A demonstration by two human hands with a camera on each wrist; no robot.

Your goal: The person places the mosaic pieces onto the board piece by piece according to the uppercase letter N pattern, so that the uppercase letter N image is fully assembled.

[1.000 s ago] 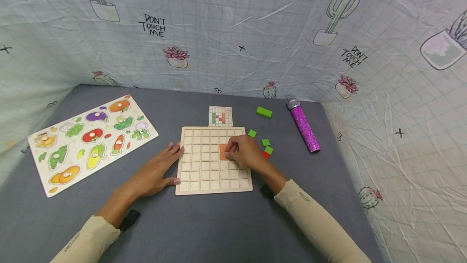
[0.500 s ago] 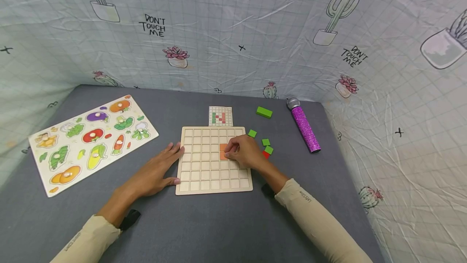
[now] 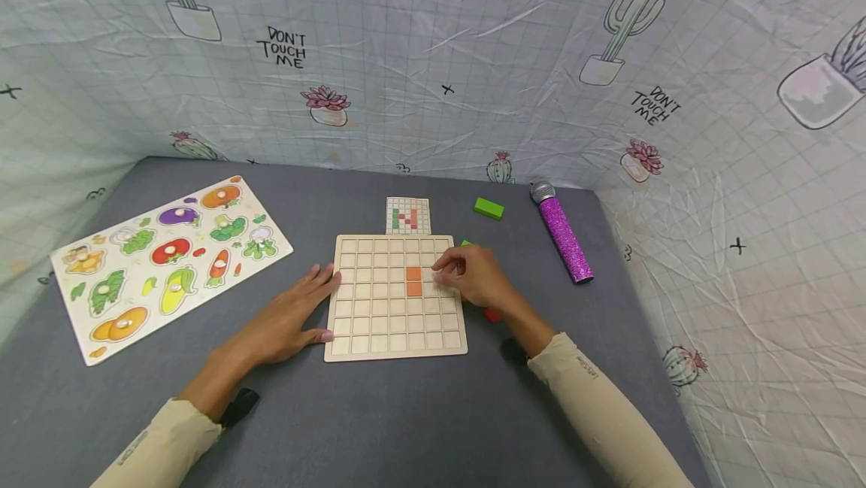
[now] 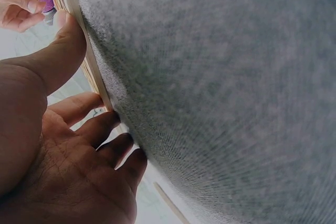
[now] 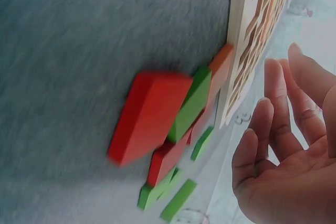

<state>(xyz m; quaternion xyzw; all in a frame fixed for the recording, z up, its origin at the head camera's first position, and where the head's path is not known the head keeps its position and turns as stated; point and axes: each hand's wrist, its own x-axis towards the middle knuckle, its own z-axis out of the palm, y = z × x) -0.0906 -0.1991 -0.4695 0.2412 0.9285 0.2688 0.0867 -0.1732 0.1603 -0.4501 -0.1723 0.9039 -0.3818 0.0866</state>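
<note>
A wooden grid board (image 3: 368, 353) lies flat on the table. Two orange square tiles (image 3: 413, 289) sit in neighbouring cells of it, one above the other. My left hand (image 3: 291, 319) touches the board's left edge with its fingertips and thumb, fingers spread. Over the board's right side, just right of the tiles, hovers my right hand (image 3: 475, 277), fingers loosely bent and nothing between them. Beneath it in the right wrist view are a red block (image 5: 147, 119), a green block (image 5: 190, 106) and an orange piece (image 5: 219, 69) beside the board edge.
Behind the board lies a small pattern card (image 3: 408, 216) with coloured squares. A long green block (image 3: 489, 208) and a glittery purple microphone (image 3: 564, 236) are at the back right. A vegetable puzzle board (image 3: 223, 277) lies on the left. A cactus-print cloth (image 3: 419, 134) rises behind.
My right hand has let go of the lower orange tile and moved right, uncovering both orange tiles. It now hides most of the loose green pieces. My left hand stays put.
</note>
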